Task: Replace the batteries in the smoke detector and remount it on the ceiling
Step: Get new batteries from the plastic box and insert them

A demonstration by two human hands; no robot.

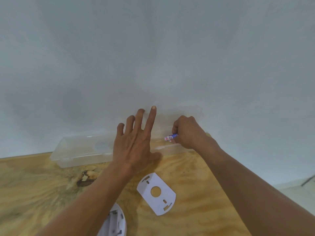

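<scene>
Item logged: my left hand [134, 143] had fingers spread wide over the clear plastic case [81, 150], while my right hand [188, 132] pinched a battery [170, 137].

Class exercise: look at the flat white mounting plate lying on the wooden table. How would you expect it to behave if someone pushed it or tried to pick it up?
The mounting plate looks thin and lies flat on the table, so it would probably slide rather than roll or tip. Its low edge may be awkward for fingers to get under. With its cut-out hole and slots, it is likely light and perhaps slightly flexible.
</scene>
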